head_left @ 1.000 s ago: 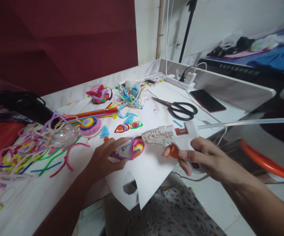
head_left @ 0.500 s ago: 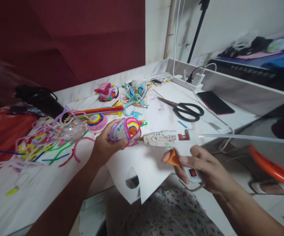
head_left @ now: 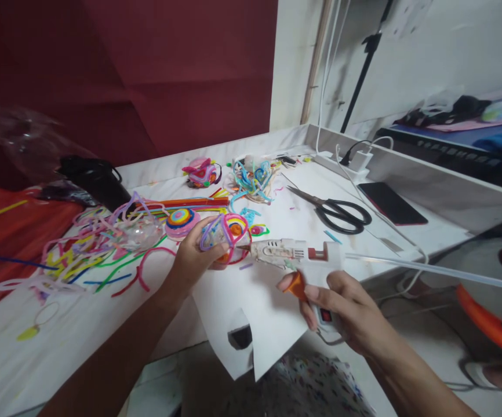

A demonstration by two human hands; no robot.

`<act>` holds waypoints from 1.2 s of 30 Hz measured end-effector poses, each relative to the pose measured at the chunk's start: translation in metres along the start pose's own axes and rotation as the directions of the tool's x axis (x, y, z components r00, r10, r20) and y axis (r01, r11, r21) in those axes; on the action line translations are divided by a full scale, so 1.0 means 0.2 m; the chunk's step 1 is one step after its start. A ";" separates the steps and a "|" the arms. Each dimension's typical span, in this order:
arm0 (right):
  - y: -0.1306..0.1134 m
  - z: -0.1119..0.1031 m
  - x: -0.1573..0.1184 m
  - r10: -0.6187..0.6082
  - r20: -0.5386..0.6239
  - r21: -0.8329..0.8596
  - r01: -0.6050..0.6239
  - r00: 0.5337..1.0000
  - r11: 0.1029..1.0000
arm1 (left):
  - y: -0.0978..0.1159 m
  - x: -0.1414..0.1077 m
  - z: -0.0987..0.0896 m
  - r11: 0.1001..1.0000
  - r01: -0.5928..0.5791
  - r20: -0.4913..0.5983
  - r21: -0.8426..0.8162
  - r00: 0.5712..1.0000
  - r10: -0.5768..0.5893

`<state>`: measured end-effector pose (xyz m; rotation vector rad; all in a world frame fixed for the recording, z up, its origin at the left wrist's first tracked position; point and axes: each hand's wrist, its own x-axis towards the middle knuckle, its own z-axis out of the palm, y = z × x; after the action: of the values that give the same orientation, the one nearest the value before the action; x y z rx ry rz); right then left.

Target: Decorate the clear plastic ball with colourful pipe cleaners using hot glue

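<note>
My left hand (head_left: 194, 255) is closed around a rounded craft piece (head_left: 221, 237) trimmed with purple, pink and rainbow pipe cleaners, some of its pale surface still showing. In my right hand (head_left: 342, 301) is a white hot glue gun (head_left: 283, 253) with an orange trigger; a finger lies on the trigger. Its nozzle points left and meets or nearly meets the lower right side of the craft piece; exact contact I cannot tell. From the gun's back a long clear glue stick (head_left: 433, 271) sticks out. White paper (head_left: 272, 313) lies below both hands.
Black-handled scissors (head_left: 342, 215) and a phone (head_left: 392, 202) lie at the right, near a power strip (head_left: 342, 164) with cables. Left of my hands are a pipe cleaner heap (head_left: 68, 252) and a striped round piece (head_left: 181, 223). A blue tangle (head_left: 253, 179) sits behind.
The camera view has shifted, so the table things appear lower and further right. The glue gun's nozzle now sits lower against the craft piece. Both hands keep their holds.
</note>
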<state>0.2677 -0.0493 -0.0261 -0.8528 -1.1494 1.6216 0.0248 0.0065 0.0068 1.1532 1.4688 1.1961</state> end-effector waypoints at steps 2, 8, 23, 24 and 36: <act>0.00 0.01 0.02 -0.002 -0.015 -0.009 0.002 1.000 1.000 | -0.02 0.01 -0.01 1.000 0.006 0.009 0.004 1.000 -0.006; 0.01 0.01 0.05 0.019 -0.031 0.030 -0.018 0.999 0.999 | -0.07 0.02 -0.03 1.000 -0.005 0.000 0.030 1.000 0.005; -0.05 0.03 0.09 0.046 0.027 0.069 -0.048 0.999 0.996 | -0.13 0.03 -0.02 0.976 -0.128 0.027 0.179 0.992 0.125; -0.06 0.03 0.09 0.054 0.015 0.060 -0.055 0.998 0.997 | -0.13 0.03 -0.02 0.974 -0.139 0.030 0.181 0.990 0.136; -0.09 0.00 0.02 0.051 -0.048 0.060 -0.048 0.998 0.997 | 0.00 0.04 0.01 0.995 0.049 -0.012 -0.088 0.999 -0.050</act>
<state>0.2728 -0.0439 -0.0097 -0.8843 -1.0485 1.6578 0.0250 0.0147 0.0060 1.0451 1.4330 1.2251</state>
